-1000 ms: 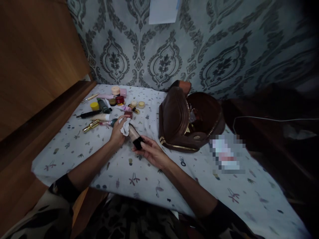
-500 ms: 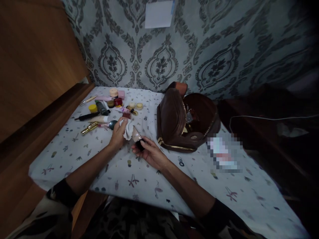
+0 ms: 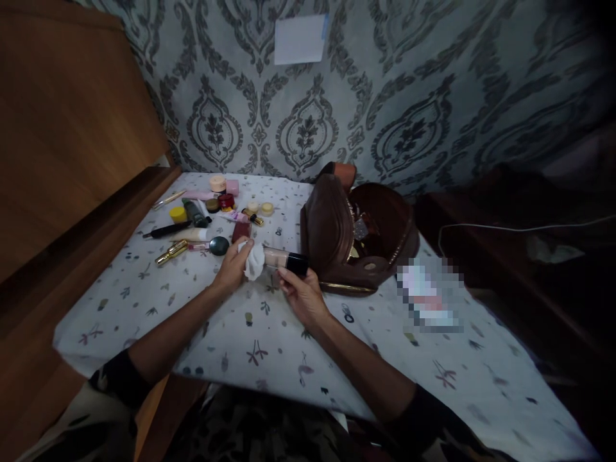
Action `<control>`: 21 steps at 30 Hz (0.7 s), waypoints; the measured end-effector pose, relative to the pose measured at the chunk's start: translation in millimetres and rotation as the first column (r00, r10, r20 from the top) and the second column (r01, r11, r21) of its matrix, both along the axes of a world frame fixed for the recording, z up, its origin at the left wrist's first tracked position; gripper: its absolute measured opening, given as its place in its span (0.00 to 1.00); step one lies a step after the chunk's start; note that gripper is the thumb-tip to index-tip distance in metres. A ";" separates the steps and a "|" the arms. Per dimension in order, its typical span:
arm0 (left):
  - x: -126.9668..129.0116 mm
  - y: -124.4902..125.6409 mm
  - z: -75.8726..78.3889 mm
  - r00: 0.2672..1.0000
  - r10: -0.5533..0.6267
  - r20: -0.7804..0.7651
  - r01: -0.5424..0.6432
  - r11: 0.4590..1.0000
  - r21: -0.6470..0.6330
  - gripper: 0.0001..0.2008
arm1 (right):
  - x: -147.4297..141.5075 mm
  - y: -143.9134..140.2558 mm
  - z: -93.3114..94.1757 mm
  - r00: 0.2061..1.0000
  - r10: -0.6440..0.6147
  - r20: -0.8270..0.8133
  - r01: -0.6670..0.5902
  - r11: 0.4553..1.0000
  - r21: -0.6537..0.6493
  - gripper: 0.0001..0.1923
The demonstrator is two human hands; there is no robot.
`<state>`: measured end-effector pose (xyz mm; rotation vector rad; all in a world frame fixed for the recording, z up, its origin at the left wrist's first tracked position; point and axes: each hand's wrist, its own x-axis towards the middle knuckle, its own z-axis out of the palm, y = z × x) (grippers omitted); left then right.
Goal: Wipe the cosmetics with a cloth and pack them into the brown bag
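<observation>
My right hand [image 3: 301, 295] grips a beige foundation bottle [image 3: 278, 257] by its black cap, holding it sideways just above the table. My left hand [image 3: 233, 264] clutches a crumpled white tissue [image 3: 254, 261] and presses it against the bottle's bottom end. Both hands hover over the white patterned tablecloth [image 3: 269, 333], just left of an open brown zip bag [image 3: 359, 234].
Several cosmetics lie scattered at the table's back left: a yellow-lidded jar [image 3: 178, 213], a black pencil [image 3: 166, 230], gold tubes [image 3: 171, 252], a round compact [image 3: 219, 245], small pots [image 3: 218, 183]. A wooden panel [image 3: 72, 147] borders the left. A blurred packet [image 3: 428, 295] lies right of the bag.
My right hand has turned the bottle from pointing away to lying sideways, cap toward the bag. My left hand kept the tissue on the bottle's end.
</observation>
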<state>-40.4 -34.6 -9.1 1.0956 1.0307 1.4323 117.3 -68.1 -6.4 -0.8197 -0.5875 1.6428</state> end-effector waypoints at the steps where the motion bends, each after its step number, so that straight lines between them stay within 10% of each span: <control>1: 0.4 -0.3 -0.4 1.000 -0.016 0.004 0.016 1.000 -0.007 0.20 | -0.3 0.5 0.3 1.000 -0.011 -0.003 0.011 1.000 -0.002 0.20; 11: -5.6 -4.4 11.6 0.969 -0.200 -0.146 0.182 0.975 -0.130 0.20 | 0.9 3.3 -5.8 0.999 0.000 0.032 -0.001 1.000 0.007 0.22; 18: 1.4 -18.6 23.0 0.785 -0.509 -0.354 0.483 0.860 -0.164 0.17 | 1.6 3.0 -2.2 0.998 0.019 0.060 -0.025 0.996 0.087 0.26; 21: 0.9 -18.5 22.8 0.805 -0.440 -0.398 0.429 0.895 -0.120 0.16 | 1.1 2.4 -5.2 0.994 0.036 0.103 -0.047 0.993 0.111 0.27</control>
